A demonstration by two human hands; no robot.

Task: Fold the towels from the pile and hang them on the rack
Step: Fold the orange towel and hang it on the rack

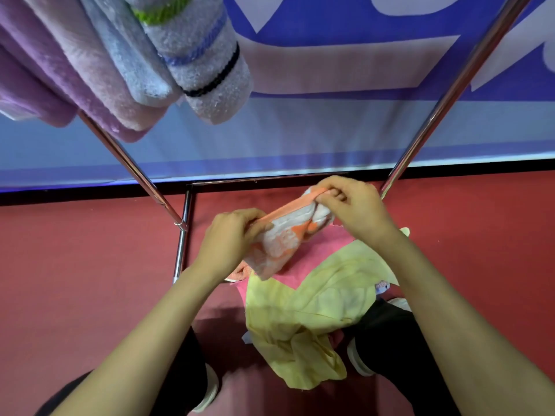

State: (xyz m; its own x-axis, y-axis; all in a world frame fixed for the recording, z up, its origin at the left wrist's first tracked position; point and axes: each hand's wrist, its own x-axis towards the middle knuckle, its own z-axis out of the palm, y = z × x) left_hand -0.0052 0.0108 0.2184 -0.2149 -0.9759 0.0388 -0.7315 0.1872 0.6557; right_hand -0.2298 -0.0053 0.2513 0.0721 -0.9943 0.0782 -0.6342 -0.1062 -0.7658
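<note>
- The left hand (231,235) is gripping one end of the orange-and-white towel (285,238), fingers curled round its edge.
- The right hand (357,208) is pinching the other end.
- The towel is hanging stretched just above the pile (315,313).
- Folded towels (99,70) are hanging on the rack (129,167), above the pile.

Both bare arms are reaching forward and down from the lower corners of the view, with the forearms converging toward the middle. The left hand (231,232) is showing its back to the camera and curling its fingers round one end of an orange-and-white towel (285,235). The right hand (357,205) is sitting a little farther forward, pinching the towel's orange edge with bent fingertips, its wrist angling inward. The two hands are holding the cloth stretched between them, near each other but not touching, up off the floor.
</note>
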